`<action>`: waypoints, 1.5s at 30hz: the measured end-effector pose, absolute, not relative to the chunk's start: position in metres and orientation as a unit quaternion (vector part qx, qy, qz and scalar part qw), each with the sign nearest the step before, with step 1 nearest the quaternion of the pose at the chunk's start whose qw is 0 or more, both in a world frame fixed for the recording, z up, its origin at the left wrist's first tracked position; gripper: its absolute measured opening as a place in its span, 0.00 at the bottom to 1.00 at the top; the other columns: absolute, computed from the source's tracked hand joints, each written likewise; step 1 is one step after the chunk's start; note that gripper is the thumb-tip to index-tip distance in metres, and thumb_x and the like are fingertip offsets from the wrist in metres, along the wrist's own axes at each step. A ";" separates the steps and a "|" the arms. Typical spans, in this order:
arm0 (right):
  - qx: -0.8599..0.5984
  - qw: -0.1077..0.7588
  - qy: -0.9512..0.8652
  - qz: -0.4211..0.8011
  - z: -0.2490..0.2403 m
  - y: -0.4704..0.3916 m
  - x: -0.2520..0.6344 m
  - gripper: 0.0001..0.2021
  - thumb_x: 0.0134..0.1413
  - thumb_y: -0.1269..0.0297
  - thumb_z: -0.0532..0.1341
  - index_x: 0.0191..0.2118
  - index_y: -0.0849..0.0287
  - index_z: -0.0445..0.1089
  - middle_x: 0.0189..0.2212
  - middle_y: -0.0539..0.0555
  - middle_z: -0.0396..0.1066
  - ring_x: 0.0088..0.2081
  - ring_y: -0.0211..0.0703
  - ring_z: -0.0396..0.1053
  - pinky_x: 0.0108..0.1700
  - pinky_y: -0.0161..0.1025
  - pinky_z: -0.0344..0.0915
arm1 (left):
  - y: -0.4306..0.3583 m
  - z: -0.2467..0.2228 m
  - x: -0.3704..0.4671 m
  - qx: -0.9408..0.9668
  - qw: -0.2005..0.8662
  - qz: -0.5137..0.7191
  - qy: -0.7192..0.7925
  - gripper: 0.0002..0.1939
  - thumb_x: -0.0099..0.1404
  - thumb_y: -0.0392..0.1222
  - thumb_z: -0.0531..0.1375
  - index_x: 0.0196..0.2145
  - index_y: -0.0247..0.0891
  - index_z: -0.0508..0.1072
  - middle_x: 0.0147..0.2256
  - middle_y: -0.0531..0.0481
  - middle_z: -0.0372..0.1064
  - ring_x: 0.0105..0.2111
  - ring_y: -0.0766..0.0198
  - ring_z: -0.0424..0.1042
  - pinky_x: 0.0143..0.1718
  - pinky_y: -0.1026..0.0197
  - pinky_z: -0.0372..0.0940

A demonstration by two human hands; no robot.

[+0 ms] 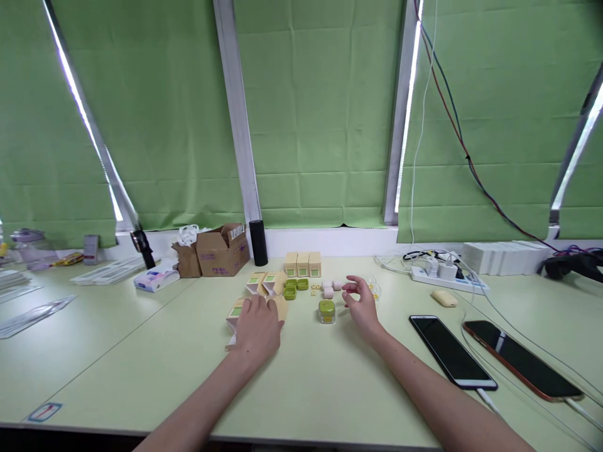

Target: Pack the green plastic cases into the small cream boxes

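My left hand (258,326) lies over an open small cardboard box (234,315) with a green label, fingers closed on it and fingertips partly hidden. My right hand (362,306) hovers with fingers curved and apart, holding nothing I can see. Left of it stands a small clear container with a green lid (326,311). Just behind that hand are clear round pieces with yellow bits (373,287). Pale pink pieces (328,291) and tiny yellow pieces (315,287) lie beyond, beside green lids (290,292). More open small boxes (264,284) lie past my left hand.
Closed small boxes (302,264) stand in a row at the back. A black cylinder (258,243), a brown carton (222,251) and a tissue pack (157,277) are back left. Two phones (452,351) with cables, a yellow case (444,298) and a power strip (450,280) are right.
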State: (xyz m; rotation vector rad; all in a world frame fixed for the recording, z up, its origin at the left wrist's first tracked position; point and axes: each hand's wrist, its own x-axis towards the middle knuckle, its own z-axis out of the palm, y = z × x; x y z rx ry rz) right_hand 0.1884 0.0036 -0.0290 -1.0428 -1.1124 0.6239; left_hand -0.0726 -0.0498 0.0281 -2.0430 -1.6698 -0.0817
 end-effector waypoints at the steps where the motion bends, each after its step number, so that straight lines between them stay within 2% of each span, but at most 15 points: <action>1: -0.463 0.680 -0.497 0.276 -0.029 0.003 0.188 0.22 0.46 0.60 0.63 0.50 0.52 0.68 0.38 0.53 0.74 0.43 0.52 0.70 0.37 0.46 0.71 | -0.050 0.029 -0.071 -0.751 0.245 -0.030 -0.613 0.22 0.69 0.47 0.54 0.49 0.27 0.76 0.45 0.27 0.75 0.48 0.38 0.69 0.51 0.45 0.57; 6: -0.465 0.676 -0.504 0.269 -0.027 0.002 0.187 0.22 0.47 0.60 0.63 0.50 0.52 0.68 0.38 0.53 0.74 0.44 0.52 0.70 0.37 0.45 0.70 | -0.053 0.035 -0.068 -0.761 0.221 -0.018 -0.610 0.25 0.66 0.40 0.55 0.58 0.25 0.69 0.42 0.27 0.76 0.45 0.39 0.73 0.47 0.47 0.59; 11: -0.466 0.677 -0.512 0.250 -0.021 -0.004 0.185 0.21 0.49 0.58 0.64 0.51 0.52 0.69 0.39 0.54 0.74 0.44 0.51 0.70 0.37 0.43 0.68 | -0.061 0.053 -0.059 -0.775 0.226 -0.091 -0.583 0.22 0.63 0.36 0.55 0.55 0.28 0.70 0.38 0.31 0.75 0.41 0.40 0.73 0.45 0.47 0.59; 15: -0.459 0.663 -0.545 0.232 -0.017 -0.010 0.182 0.17 0.55 0.54 0.63 0.49 0.54 0.71 0.40 0.56 0.77 0.44 0.51 0.72 0.40 0.44 0.66 | -0.060 0.070 -0.038 -0.788 0.250 -0.199 -0.526 0.19 0.69 0.36 0.50 0.55 0.32 0.68 0.42 0.34 0.72 0.44 0.42 0.70 0.47 0.45 0.60; 17: -0.453 0.650 -0.567 0.226 -0.016 -0.012 0.180 0.17 0.58 0.51 0.62 0.48 0.54 0.73 0.41 0.57 0.78 0.45 0.52 0.74 0.42 0.45 0.65 | -0.052 0.072 -0.027 -0.796 0.245 -0.251 -0.493 0.19 0.70 0.36 0.49 0.56 0.34 0.66 0.48 0.34 0.71 0.47 0.44 0.70 0.49 0.45 0.60; 21: -0.439 0.634 -0.594 0.230 -0.012 -0.015 0.176 0.21 0.58 0.46 0.64 0.51 0.54 0.74 0.44 0.59 0.81 0.50 0.56 0.74 0.46 0.48 0.65 | -0.025 0.061 -0.007 -0.815 0.240 -0.320 -0.419 0.21 0.71 0.35 0.49 0.61 0.36 0.61 0.60 0.32 0.64 0.57 0.44 0.66 0.56 0.43 0.59; 23: -0.434 0.633 -0.594 0.241 -0.010 -0.016 0.174 0.24 0.58 0.44 0.64 0.53 0.54 0.73 0.45 0.59 0.81 0.51 0.57 0.74 0.49 0.49 0.66 | -0.013 0.052 0.001 -0.833 0.239 -0.316 -0.387 0.21 0.72 0.36 0.50 0.61 0.39 0.60 0.65 0.33 0.59 0.60 0.43 0.64 0.57 0.42 0.59; 25: -0.428 0.640 -0.584 0.257 -0.007 -0.016 0.172 0.25 0.57 0.43 0.64 0.53 0.54 0.73 0.43 0.59 0.81 0.51 0.58 0.75 0.49 0.50 0.67 | -0.006 0.045 0.007 -0.848 0.239 -0.309 -0.358 0.21 0.72 0.35 0.49 0.61 0.40 0.61 0.68 0.34 0.55 0.59 0.44 0.66 0.56 0.42 0.60; 28: -0.423 0.654 -0.560 0.284 -0.006 -0.013 0.173 0.25 0.56 0.40 0.64 0.49 0.56 0.72 0.37 0.58 0.81 0.45 0.57 0.77 0.46 0.49 0.69 | -0.005 0.038 0.015 -0.867 0.234 -0.297 -0.325 0.21 0.71 0.33 0.49 0.61 0.39 0.62 0.69 0.32 0.53 0.55 0.45 0.69 0.55 0.42 0.61; 32: -0.418 0.676 -0.522 0.307 -0.007 -0.007 0.179 0.28 0.51 0.38 0.66 0.49 0.55 0.69 0.35 0.57 0.80 0.41 0.55 0.77 0.43 0.47 0.70 | -0.012 0.037 0.020 -0.879 0.193 -0.319 -0.297 0.22 0.70 0.36 0.53 0.61 0.39 0.61 0.69 0.33 0.54 0.56 0.43 0.67 0.56 0.40 0.60; 35: -0.402 0.692 -0.515 0.306 -0.006 -0.005 0.183 0.29 0.51 0.40 0.67 0.51 0.55 0.67 0.38 0.57 0.79 0.44 0.55 0.76 0.46 0.47 0.69 | -0.013 0.037 0.018 -0.864 0.133 -0.391 -0.287 0.26 0.70 0.40 0.56 0.63 0.40 0.57 0.66 0.33 0.58 0.60 0.43 0.64 0.59 0.38 0.58; 38: -0.416 0.686 -0.533 0.270 -0.004 -0.008 0.183 0.25 0.54 0.46 0.66 0.52 0.55 0.66 0.44 0.59 0.78 0.46 0.54 0.75 0.46 0.47 0.67 | -0.009 0.035 0.011 -0.835 0.066 -0.446 -0.316 0.27 0.70 0.40 0.56 0.64 0.41 0.56 0.61 0.35 0.64 0.61 0.46 0.62 0.61 0.39 0.57; 42: -0.454 0.660 -0.574 0.172 -0.004 -0.016 0.183 0.23 0.55 0.53 0.65 0.54 0.54 0.66 0.47 0.58 0.75 0.48 0.54 0.70 0.50 0.50 0.66 | -0.002 0.033 0.000 -0.831 -0.008 -0.439 -0.341 0.32 0.69 0.40 0.59 0.66 0.43 0.53 0.59 0.38 0.66 0.61 0.46 0.58 0.61 0.39 0.58; 45: -0.437 0.645 -0.621 0.085 -0.005 -0.022 0.182 0.22 0.57 0.58 0.63 0.57 0.52 0.65 0.51 0.60 0.72 0.52 0.56 0.68 0.53 0.54 0.66 | 0.002 0.032 -0.008 -0.839 -0.014 -0.434 -0.327 0.34 0.68 0.39 0.60 0.67 0.46 0.53 0.60 0.40 0.65 0.61 0.47 0.57 0.60 0.41 0.60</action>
